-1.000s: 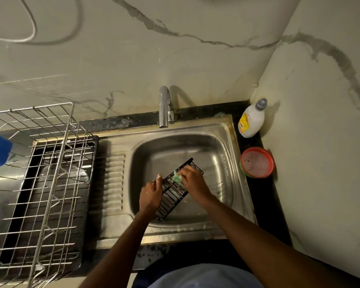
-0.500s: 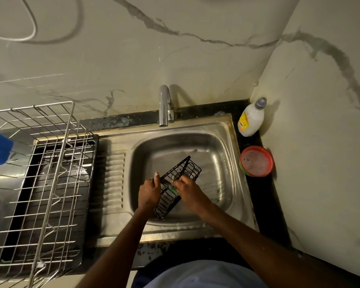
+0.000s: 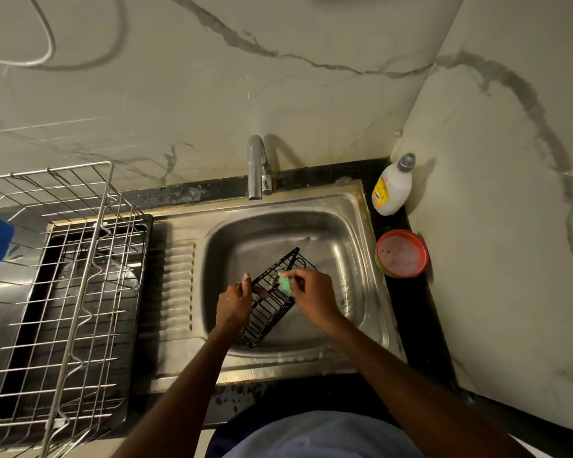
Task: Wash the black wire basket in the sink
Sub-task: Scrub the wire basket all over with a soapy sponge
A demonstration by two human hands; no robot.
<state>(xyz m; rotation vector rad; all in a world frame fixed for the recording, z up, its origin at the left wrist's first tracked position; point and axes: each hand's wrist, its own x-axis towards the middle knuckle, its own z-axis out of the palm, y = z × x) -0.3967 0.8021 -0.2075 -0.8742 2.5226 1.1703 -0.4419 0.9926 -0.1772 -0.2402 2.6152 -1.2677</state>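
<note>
One black wire basket (image 3: 272,302) sits tilted inside the steel sink (image 3: 374,292) basin, long axis running from near-left to far-right. My left hand (image 3: 234,304) reaches in from the near edge, forearm angled inward, fingers curled around the basket's left rim, gripping it. My right hand (image 3: 313,297) comes in from the right, wrist bent, fingers pinching a green sponge (image 3: 285,284) pressed against the basket's upper wires. Faucet (image 3: 258,166) stands behind the basin. Detergent bottle (image 3: 392,186) and red bowl (image 3: 401,252) are right of the sink; wire drying rack (image 3: 63,285) is left.
</note>
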